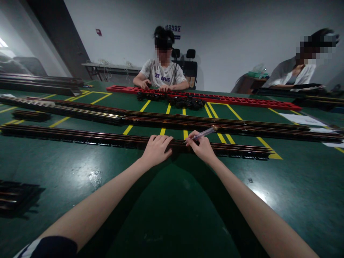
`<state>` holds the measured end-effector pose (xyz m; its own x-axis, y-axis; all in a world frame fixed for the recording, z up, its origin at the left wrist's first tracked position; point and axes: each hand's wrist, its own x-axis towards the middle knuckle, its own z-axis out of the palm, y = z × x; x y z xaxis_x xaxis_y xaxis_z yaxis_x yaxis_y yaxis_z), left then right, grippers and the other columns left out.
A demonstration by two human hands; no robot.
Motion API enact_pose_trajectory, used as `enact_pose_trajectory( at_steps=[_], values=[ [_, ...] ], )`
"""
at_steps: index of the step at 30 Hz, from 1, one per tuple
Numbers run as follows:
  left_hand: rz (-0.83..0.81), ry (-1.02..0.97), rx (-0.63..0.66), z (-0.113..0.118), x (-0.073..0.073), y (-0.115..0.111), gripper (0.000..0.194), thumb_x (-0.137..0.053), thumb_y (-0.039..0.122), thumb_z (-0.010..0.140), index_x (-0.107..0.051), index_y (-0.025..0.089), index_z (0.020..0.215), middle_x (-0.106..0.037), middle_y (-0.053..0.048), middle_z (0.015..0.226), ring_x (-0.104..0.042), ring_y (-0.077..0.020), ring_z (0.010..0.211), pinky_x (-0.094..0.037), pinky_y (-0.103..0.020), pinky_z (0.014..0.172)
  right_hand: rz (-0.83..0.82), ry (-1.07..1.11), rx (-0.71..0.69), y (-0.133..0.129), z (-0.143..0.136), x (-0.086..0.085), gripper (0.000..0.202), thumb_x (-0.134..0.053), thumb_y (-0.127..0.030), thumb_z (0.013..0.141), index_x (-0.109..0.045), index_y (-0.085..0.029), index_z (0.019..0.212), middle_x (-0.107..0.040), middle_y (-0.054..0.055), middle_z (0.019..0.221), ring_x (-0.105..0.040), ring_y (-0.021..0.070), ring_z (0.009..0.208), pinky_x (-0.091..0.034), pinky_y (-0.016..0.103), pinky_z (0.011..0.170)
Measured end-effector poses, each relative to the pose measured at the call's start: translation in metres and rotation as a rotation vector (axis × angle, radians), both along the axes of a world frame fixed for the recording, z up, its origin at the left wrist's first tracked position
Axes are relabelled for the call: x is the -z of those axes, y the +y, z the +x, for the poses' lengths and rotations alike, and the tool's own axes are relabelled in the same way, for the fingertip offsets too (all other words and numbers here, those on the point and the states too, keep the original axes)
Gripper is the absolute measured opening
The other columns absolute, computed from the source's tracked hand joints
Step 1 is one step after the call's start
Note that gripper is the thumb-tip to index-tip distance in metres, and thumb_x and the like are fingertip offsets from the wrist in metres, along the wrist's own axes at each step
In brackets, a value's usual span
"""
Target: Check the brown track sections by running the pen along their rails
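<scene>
A long dark rail [88, 137] with coppery lines along its top lies across the table before me. My left hand [158, 148] is closed over its middle, fingers over the top and thumb at the near side. Just to the right, my right hand [201, 146] pinches a slim screwdriver [205, 132] with a clear handle. The tool slants, its handle end up to the right and its tip down at the rail between my hands. Whether the tip touches the rail, I cannot tell.
More dark rails [242, 126] run parallel behind. Beyond them, a person [163, 73] works at a red slotted frame [242, 100] and a heap of black parts [185, 101]. Another person [292, 73] sits right. Short dark pieces [17, 195] lie left, paper sheets [302, 119] right.
</scene>
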<state>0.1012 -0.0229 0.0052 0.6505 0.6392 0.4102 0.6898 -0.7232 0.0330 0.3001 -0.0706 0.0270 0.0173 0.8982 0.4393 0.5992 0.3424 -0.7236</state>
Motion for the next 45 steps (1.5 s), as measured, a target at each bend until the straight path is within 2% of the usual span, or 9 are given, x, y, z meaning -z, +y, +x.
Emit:
enact_pose_trajectory(
  at_steps=[6, 14, 20, 30, 45],
  values=[
    [-0.009, -0.013, -0.004, 0.000, -0.001, -0.001, 0.038, -0.047, 0.030, 0.090, -0.056, 0.015, 0.124, -0.065, -0.012, 0.123, -0.059, -0.0264, 0.112, -0.039, -0.044, 0.098, -0.025, 0.060, 0.017, 0.000, 0.002, 0.000, 0.015, -0.054, -0.030, 0.086, -0.055, -0.022, 0.074, -0.069, 0.002, 0.065, -0.067, 0.0196, 0.066, -0.049, 0.031, 0.065],
    [0.013, -0.024, 0.005, 0.000, 0.000, 0.000, 0.038, -0.047, 0.031, 0.091, -0.058, 0.014, 0.123, -0.066, -0.011, 0.121, -0.060, -0.0258, 0.110, -0.040, -0.043, 0.096, 0.032, 0.139, 0.085, 0.002, 0.005, 0.006, 0.019, -0.054, -0.034, 0.084, -0.055, -0.022, 0.070, -0.066, 0.001, 0.057, -0.064, 0.0189, 0.057, -0.047, 0.030, 0.061],
    [-0.003, -0.007, 0.002, 0.000, -0.001, 0.000, 0.039, -0.047, 0.031, 0.092, -0.056, 0.015, 0.125, -0.065, -0.011, 0.123, -0.060, -0.0260, 0.111, -0.041, -0.044, 0.097, 0.066, 0.083, 0.130, 0.000, 0.006, 0.005, 0.021, -0.053, -0.034, 0.084, -0.054, -0.022, 0.067, -0.064, 0.002, 0.054, -0.062, 0.0189, 0.055, -0.046, 0.030, 0.061],
    [0.012, -0.025, 0.007, 0.000, 0.002, 0.001, 0.039, -0.047, 0.032, 0.092, -0.057, 0.014, 0.125, -0.065, -0.012, 0.122, -0.060, -0.0265, 0.111, -0.041, -0.045, 0.098, 0.000, 0.046, 0.100, -0.003, 0.009, -0.001, 0.020, -0.054, -0.035, 0.083, -0.056, -0.021, 0.069, -0.067, 0.003, 0.059, -0.065, 0.0199, 0.060, -0.047, 0.030, 0.061],
    [0.015, -0.031, 0.015, -0.001, 0.002, 0.001, 0.039, -0.047, 0.031, 0.091, -0.057, 0.014, 0.125, -0.066, -0.012, 0.121, -0.060, -0.0261, 0.111, -0.041, -0.046, 0.098, 0.055, 0.040, 0.169, -0.007, 0.023, 0.000, 0.022, -0.054, -0.035, 0.080, -0.055, -0.023, 0.062, -0.065, 0.001, 0.053, -0.063, 0.0189, 0.055, -0.046, 0.030, 0.061]
  ],
)
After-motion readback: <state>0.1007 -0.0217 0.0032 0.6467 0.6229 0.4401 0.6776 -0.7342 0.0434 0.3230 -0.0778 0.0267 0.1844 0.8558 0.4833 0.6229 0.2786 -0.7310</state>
